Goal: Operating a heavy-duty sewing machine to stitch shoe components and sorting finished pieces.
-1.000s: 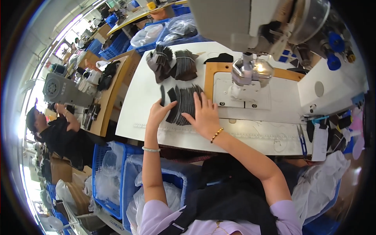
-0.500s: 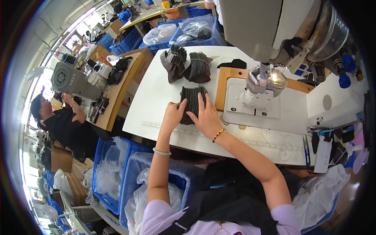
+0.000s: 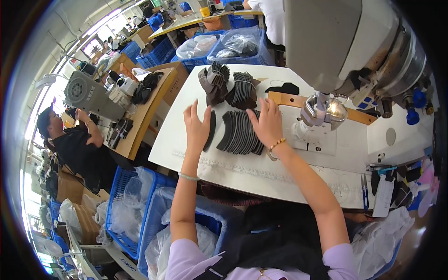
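A fanned row of dark curved fabric pieces [image 3: 239,133] lies on the white tabletop in front of me. At its right end my right hand [image 3: 268,127] has its fingers stretched out, the thumb side against the outermost pieces. My left hand [image 3: 196,125] is open with fingers apart, left of the row. One single dark piece [image 3: 211,131] lies beside that hand, separated from the row by a gap. Farther back stand two tied bundles of similar pieces, a left bundle [image 3: 213,84] and a right bundle [image 3: 243,88].
A sewing machine head [image 3: 322,109] stands to the right by a wooden guide frame [image 3: 284,100]. A flat black piece [image 3: 283,88] lies behind. A clear ruler [image 3: 252,173] runs along the front edge, with blue-handled tweezers [image 3: 365,196] at right. Blue crates [image 3: 122,210] stand below left.
The compact stack has spread into a fanned row, with one piece apart at the left. My left hand has left the stack and opened; my right hand has shifted right.
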### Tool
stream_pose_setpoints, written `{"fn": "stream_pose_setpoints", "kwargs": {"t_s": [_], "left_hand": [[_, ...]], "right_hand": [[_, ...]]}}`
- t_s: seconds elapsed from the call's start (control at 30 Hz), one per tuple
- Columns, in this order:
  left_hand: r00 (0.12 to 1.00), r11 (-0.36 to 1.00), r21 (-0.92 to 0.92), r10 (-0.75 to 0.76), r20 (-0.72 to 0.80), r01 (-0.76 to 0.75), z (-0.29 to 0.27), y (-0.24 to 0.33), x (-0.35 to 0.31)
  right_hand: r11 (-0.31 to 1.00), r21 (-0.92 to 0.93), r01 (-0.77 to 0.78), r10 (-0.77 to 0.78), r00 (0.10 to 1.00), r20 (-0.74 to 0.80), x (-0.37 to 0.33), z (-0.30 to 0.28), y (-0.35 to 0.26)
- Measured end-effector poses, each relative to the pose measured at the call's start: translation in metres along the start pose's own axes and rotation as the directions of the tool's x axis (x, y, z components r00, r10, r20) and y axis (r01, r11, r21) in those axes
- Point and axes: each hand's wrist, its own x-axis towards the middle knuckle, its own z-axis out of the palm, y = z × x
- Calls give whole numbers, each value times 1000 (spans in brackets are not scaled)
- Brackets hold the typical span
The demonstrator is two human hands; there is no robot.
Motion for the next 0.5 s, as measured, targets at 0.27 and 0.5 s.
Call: {"fn": "stream_pose_setpoints", "kwargs": {"t_s": [0.27,0.5], "left_hand": [[967,978,-2,206,151,-208,45,1,74],[952,957,-163,264,156,-239,60,-22,119]], "right_hand": [[899,261,-351,271,916,297,80,49,11],[852,266,-452,327,855,403,97,82,11]]}}
